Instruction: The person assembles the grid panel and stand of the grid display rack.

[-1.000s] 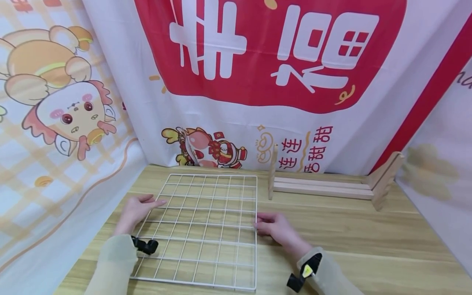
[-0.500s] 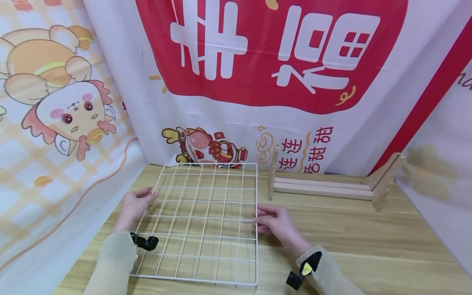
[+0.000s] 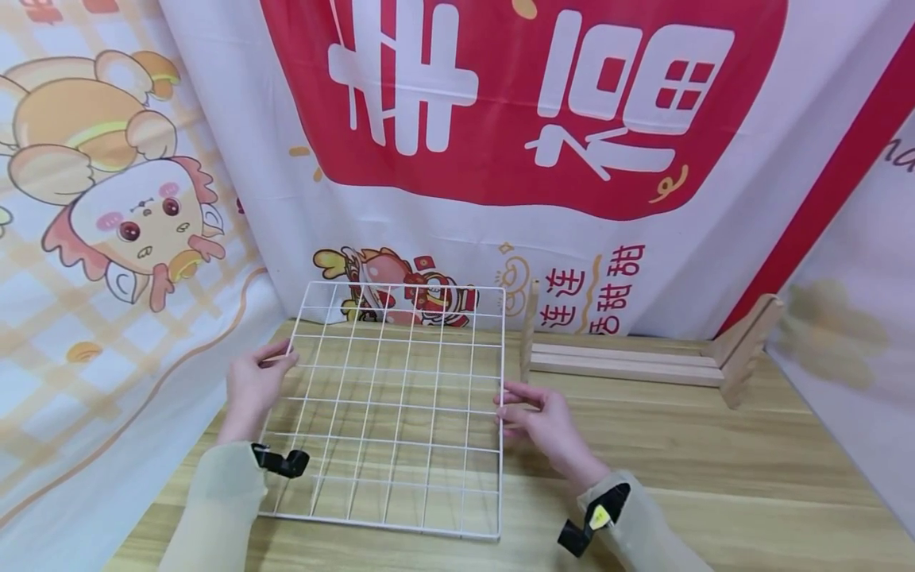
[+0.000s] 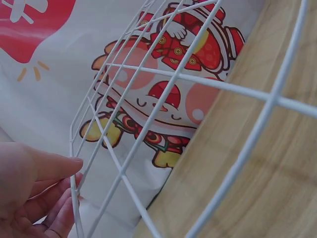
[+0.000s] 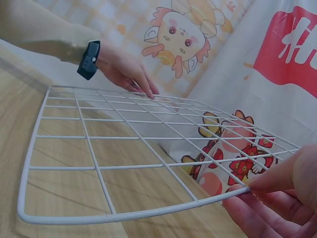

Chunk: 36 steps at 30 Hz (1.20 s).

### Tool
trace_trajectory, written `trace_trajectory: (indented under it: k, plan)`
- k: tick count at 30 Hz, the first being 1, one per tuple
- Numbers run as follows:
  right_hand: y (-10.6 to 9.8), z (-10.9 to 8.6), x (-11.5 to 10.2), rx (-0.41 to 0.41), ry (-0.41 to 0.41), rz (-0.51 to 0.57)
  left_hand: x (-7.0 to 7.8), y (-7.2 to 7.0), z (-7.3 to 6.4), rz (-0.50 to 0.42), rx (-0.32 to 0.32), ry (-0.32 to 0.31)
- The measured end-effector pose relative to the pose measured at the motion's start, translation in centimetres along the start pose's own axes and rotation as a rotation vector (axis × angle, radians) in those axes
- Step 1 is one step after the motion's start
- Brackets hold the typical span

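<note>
A white rectangular wire grid point(image 3: 400, 403) is held left of the pale wooden two-ended stand point(image 3: 625, 365). Its opposite edges are pinched between thumb and fingers by the left hand point(image 3: 253, 387) and right hand point(image 3: 541, 418). Both edges should be guided evenly, clear of the stand.

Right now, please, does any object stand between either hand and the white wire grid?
Nothing visible does: the left hand pinches the left edge of the white wire grid, and the right hand pinches its right edge. The wooden rack stands to the right of the grid's far end, not between.
</note>
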State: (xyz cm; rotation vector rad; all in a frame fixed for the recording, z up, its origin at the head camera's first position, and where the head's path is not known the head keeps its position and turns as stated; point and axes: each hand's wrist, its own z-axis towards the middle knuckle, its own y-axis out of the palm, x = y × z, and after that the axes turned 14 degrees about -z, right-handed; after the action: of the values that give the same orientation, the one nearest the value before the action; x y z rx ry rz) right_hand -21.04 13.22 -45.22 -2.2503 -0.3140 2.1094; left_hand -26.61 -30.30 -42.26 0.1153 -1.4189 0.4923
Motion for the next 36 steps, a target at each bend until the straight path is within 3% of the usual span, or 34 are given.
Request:
trace_trajectory:
  k: [6, 12, 19, 23, 28, 36]
  plan:
    - [-0.4, 0.0, -0.6, 0.037, -0.008, -0.004, 1.3, 0.2, 0.1, -0.044, 0.080, 0.054]
    - [-0.9, -0.2, -1.4, 0.071, -0.024, -0.011, 2.3, 0.4, 0.2, -0.053, 0.125, 0.128]
    - [-1.4, -0.4, -2.7, 0.104, -0.070, -0.007, 4.0, 0.6, 0.3, -0.157, 0.165, 0.205]
    - [-1.9, -0.4, -3.2, 0.118, -0.097, -0.007, 5.0, 0.7, 0.1, -0.167, 0.182, 0.239]
    - [-2.6, -0.5, -3.8, 0.139, -0.153, -0.011, 6.2, 0.8, -0.3, -0.180, 0.180, 0.265]
    - [-3.0, -1.0, -4.6, 0.181, -0.200, -0.054, 7.1, 1.0, -0.6, -0.267, 0.188, 0.253]
